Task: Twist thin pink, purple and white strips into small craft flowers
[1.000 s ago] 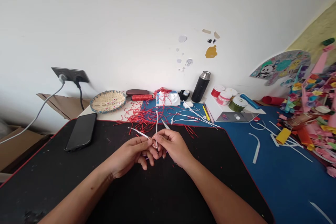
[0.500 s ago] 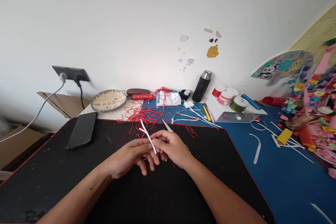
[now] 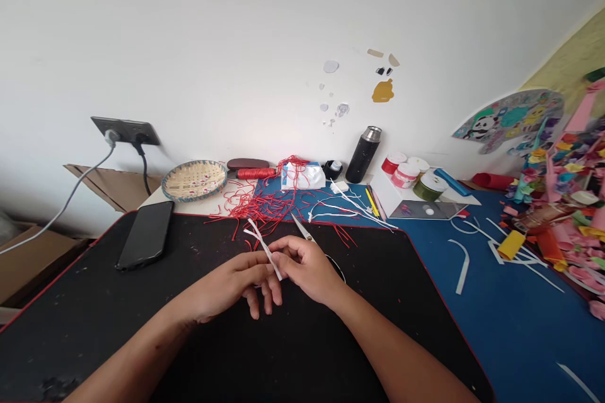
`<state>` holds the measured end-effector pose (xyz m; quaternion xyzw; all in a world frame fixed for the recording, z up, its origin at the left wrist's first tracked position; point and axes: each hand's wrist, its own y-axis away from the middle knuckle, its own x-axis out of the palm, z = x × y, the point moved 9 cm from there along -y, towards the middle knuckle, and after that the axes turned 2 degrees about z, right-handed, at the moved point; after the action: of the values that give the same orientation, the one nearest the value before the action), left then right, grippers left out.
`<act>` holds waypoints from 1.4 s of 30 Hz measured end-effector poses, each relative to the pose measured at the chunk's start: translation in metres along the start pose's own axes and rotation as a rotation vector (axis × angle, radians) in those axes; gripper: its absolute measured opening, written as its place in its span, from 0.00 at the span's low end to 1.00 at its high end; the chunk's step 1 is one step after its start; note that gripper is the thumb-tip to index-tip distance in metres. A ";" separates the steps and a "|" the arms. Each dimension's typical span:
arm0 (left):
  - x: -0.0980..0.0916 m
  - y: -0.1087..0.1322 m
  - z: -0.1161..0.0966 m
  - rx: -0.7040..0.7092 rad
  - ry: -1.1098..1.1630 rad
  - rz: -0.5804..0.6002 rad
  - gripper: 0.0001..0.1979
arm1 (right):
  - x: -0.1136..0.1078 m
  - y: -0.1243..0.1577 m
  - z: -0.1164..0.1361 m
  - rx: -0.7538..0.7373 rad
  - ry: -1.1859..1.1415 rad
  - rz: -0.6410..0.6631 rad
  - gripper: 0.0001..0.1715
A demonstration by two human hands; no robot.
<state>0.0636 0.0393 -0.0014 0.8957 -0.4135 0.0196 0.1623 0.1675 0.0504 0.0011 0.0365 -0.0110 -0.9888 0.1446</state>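
Observation:
A thin white strip (image 3: 264, 248) slants up and away between my hands, its far end split into two narrow tails like a Y. My left hand (image 3: 236, 278) pinches it near the lower end, thumb against forefinger, while the other fingers hang loosely below. On the opposite side, my right hand (image 3: 308, 269) grips the same strip between thumb and fingertips; some of its fingers are hidden. Just beyond the right hand lie scissors (image 3: 302, 227), blades pointing away and the handle partly covered. Under both hands is a black mat (image 3: 265, 359) with red edging.
Tangled red cords (image 3: 259, 204) and white cords (image 3: 340, 209) lie behind the mat. A woven basket (image 3: 195, 181) and a phone (image 3: 145, 236) are at left. A black flask (image 3: 363, 156), ribbon spools (image 3: 405, 175) and colourful paper flowers (image 3: 579, 227) stand to the right.
The strip's two tails have spread wider apart and shifted slightly left. My left hand has moved a little left, and more of the scissors' handle shows beside my right hand.

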 end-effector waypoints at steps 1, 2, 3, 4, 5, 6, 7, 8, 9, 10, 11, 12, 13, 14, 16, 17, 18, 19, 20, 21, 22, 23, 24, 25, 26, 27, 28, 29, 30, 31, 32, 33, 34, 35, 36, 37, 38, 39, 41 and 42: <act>0.001 0.001 -0.001 0.004 0.001 0.011 0.15 | 0.000 0.000 0.001 -0.003 0.006 -0.004 0.12; 0.002 0.001 -0.002 0.009 0.003 0.018 0.16 | -0.001 0.001 0.002 -0.007 0.015 -0.008 0.12; 0.002 0.001 -0.003 0.015 0.005 0.019 0.17 | -0.001 0.001 0.002 -0.013 0.028 -0.009 0.12; 0.001 0.001 -0.003 0.021 0.007 0.013 0.19 | -0.001 0.001 0.002 -0.020 0.042 -0.010 0.12; 0.000 0.000 -0.003 0.026 0.008 0.003 0.20 | 0.000 0.001 0.002 -0.027 0.052 -0.010 0.12; -0.001 0.000 -0.003 0.028 0.007 -0.007 0.21 | 0.000 0.000 0.001 -0.031 0.051 -0.007 0.12; -0.002 -0.001 -0.002 0.030 0.006 -0.015 0.22 | 0.000 0.000 0.000 -0.033 0.037 -0.001 0.13; -0.002 -0.002 -0.002 0.033 0.004 -0.021 0.22 | 0.001 -0.001 -0.002 -0.033 0.008 0.009 0.14; -0.003 -0.002 -0.002 0.036 0.001 -0.020 0.21 | 0.002 -0.001 -0.003 -0.031 -0.032 0.021 0.15; -0.002 -0.002 -0.002 0.037 -0.003 -0.016 0.21 | 0.003 -0.002 -0.004 -0.027 -0.075 0.034 0.16; -0.002 -0.002 -0.001 0.033 -0.009 -0.009 0.21 | 0.004 -0.002 -0.004 -0.022 -0.113 0.046 0.17; -0.001 -0.002 -0.001 0.024 -0.018 -0.001 0.22 | 0.005 -0.002 -0.004 -0.017 -0.141 0.054 0.19; 0.000 -0.002 0.000 0.011 -0.031 0.007 0.22 | 0.006 -0.002 -0.003 -0.013 -0.157 0.059 0.21; 0.002 -0.002 0.001 -0.006 -0.045 0.015 0.23 | 0.006 -0.002 -0.002 -0.010 -0.164 0.061 0.22; 0.004 -0.002 0.003 -0.038 -0.072 0.028 0.23 | 0.007 -0.002 -0.001 -0.008 -0.165 0.062 0.23; 0.006 -0.002 0.004 -0.050 -0.084 0.036 0.23 | 0.008 -0.001 -0.001 -0.010 -0.167 0.065 0.23; 0.007 -0.002 0.005 -0.057 -0.091 0.044 0.23 | 0.009 -0.001 0.000 -0.012 -0.171 0.071 0.22; 0.008 -0.002 0.006 -0.060 -0.098 0.052 0.23 | 0.011 0.000 0.000 -0.014 -0.174 0.077 0.22; 0.009 -0.002 0.006 -0.061 -0.104 0.060 0.22 | 0.012 0.000 0.001 -0.017 -0.175 0.084 0.22; 0.010 -0.001 0.006 -0.058 -0.112 0.065 0.22 | 0.012 0.001 0.002 -0.019 -0.173 0.089 0.21; 0.010 -0.001 0.007 -0.055 -0.120 0.069 0.22 | 0.013 0.001 0.003 -0.018 -0.168 0.091 0.21; 0.010 -0.001 0.007 -0.052 -0.129 0.072 0.23 | 0.012 0.002 0.003 -0.013 -0.162 0.090 0.22; 0.009 -0.001 0.006 -0.048 -0.138 0.074 0.24 | 0.012 0.002 0.003 -0.007 -0.159 0.086 0.22; 0.008 -0.001 0.005 -0.043 -0.149 0.076 0.24 | 0.010 0.002 0.003 0.000 -0.163 0.080 0.22; 0.006 -0.001 0.004 -0.035 -0.161 0.074 0.24 | 0.009 0.002 0.003 0.008 -0.169 0.071 0.22; 0.003 -0.002 0.002 -0.021 -0.171 0.061 0.24 | 0.007 0.002 0.003 0.012 -0.176 0.059 0.23; -0.001 -0.002 -0.002 -0.003 -0.178 0.038 0.24 | 0.005 0.001 0.003 0.013 -0.182 0.044 0.23; -0.006 -0.002 -0.005 0.020 -0.177 0.004 0.23 | 0.003 0.001 0.003 0.011 -0.183 0.030 0.23; -0.012 -0.002 -0.009 0.044 -0.158 -0.043 0.22 | 0.001 0.001 0.002 0.010 -0.179 0.020 0.23; -0.017 -0.002 -0.012 0.064 -0.125 -0.079 0.21 | 0.000 0.001 0.002 0.008 -0.173 0.015 0.23; -0.021 -0.001 -0.014 0.083 -0.086 -0.113 0.20 | 0.001 0.001 0.002 0.008 -0.168 0.020 0.23; -0.024 -0.001 -0.015 0.098 -0.050 -0.137 0.20 | 0.002 0.001 0.001 0.009 -0.161 0.030 0.23; -0.026 -0.001 -0.016 0.111 -0.027 -0.154 0.20 | 0.004 0.001 0.001 0.013 -0.151 0.041 0.23; -0.028 0.000 -0.017 0.122 -0.019 -0.172 0.20 | 0.005 0.002 0.000 0.019 -0.135 0.048 0.24; -0.029 0.001 -0.017 0.133 -0.026 -0.190 0.20 | 0.006 0.002 -0.001 0.025 -0.112 0.050 0.24; -0.030 0.001 -0.018 0.143 -0.040 -0.209 0.20 | 0.006 0.003 -0.002 0.032 -0.081 0.048 0.24; -0.031 0.002 -0.018 0.154 -0.054 -0.226 0.20 | 0.006 0.004 -0.003 0.040 -0.050 0.044 0.24; -0.031 0.002 -0.019 0.163 -0.063 -0.233 0.19 | 0.007 0.004 -0.004 0.049 -0.021 0.041 0.24; -0.029 0.001 -0.019 0.173 -0.060 -0.220 0.18 | 0.007 0.004 -0.005 0.065 0.018 0.046 0.24; -0.028 0.001 -0.019 0.173 -0.051 -0.207 0.18 | 0.008 0.004 -0.006 0.071 0.030 0.050 0.24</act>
<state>0.0465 0.0654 0.0122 0.9444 -0.3198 0.0157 0.0752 0.1617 0.0439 -0.0052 0.0559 -0.0449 -0.9832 0.1678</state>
